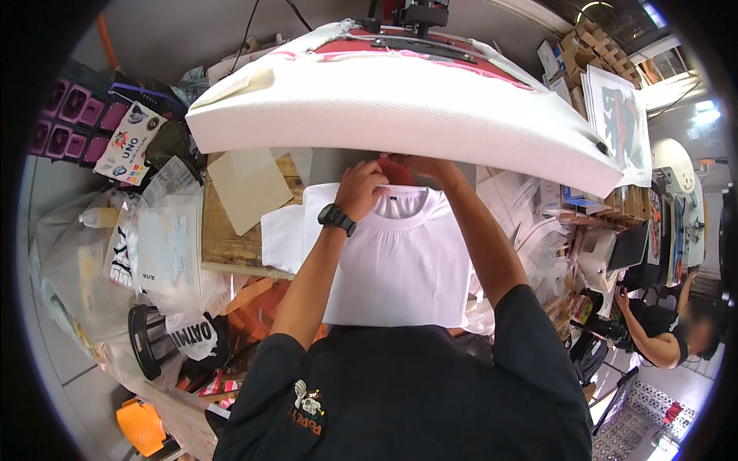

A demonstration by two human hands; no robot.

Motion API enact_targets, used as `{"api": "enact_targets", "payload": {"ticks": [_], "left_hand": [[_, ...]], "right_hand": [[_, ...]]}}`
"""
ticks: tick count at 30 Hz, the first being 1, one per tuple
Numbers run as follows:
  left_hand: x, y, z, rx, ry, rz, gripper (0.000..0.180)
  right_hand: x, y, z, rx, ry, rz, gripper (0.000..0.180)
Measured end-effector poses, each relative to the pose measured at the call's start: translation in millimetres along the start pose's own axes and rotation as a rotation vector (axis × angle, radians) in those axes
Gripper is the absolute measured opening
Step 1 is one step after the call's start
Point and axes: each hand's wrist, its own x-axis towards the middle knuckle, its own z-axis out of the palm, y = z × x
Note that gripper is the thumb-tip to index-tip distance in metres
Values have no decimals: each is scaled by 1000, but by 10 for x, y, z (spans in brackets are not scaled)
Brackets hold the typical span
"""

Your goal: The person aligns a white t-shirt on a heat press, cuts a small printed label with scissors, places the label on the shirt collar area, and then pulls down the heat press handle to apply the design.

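A white T-shirt (400, 261) lies spread in front of me, its round collar toward the far side. Above its far end hangs a wide slab wrapped in white cloth (400, 107), part of a machine with a red top. My left hand (361, 189), with a black watch at the wrist, is closed at the left side of the collar, its thumb against the fabric. Just beyond the collar, my right hand (424, 167) reaches under the slab's near edge; its fingertips are partly hidden in shadow. Between the hands shows a red surface (399, 174).
A wooden board (238, 247) with a tan sheet (254, 188) lies left of the shirt. Farther left are plastic-wrapped packages (169, 246) and purple bins (77, 104). Stacked boxes and papers (615, 115) crowd the right. Another person (653, 330) is at the far right.
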Motion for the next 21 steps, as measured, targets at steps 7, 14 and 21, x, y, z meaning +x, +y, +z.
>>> {"api": "enact_targets", "payload": {"ticks": [7, 14, 21], "left_hand": [[97, 80, 79, -63, 132, 56, 16], [104, 145, 67, 11, -68, 21, 15], [190, 116, 127, 144, 26, 62, 14]], "right_hand": [[-11, -447, -419, 38, -56, 140, 26], [-528, -613, -217, -161, 22, 395, 25], [-430, -379, -287, 318, -115, 427, 15]]}}
